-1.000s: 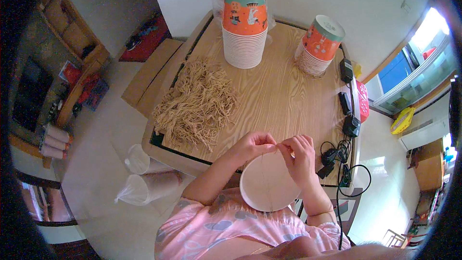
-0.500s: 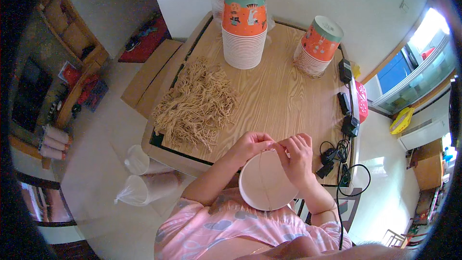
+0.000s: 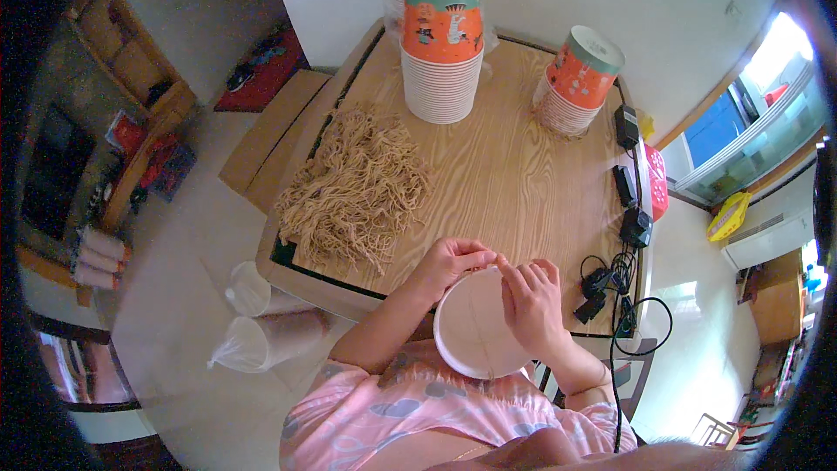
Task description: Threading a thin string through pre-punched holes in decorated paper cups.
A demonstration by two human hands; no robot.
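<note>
Pinching thin string [image 3: 473,318] between clamped fingertips, my left hand [image 3: 446,267] and right hand [image 3: 532,301] meet at the rim of a white tub [image 3: 455,336] before me, by the worktop [image 3: 514,183]'s near edge; a twine heap [image 3: 357,192] lies near the left edge, a tub stack [image 3: 442,57] near the far edge

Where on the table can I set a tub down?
Bare wood lies mid-table, between the twine heap and shorter tub stack, in front of the taller stack. Crowded: right edge, with adapters and coiled cables; near edge, where left hand and right hand meet above the white tub.
</note>
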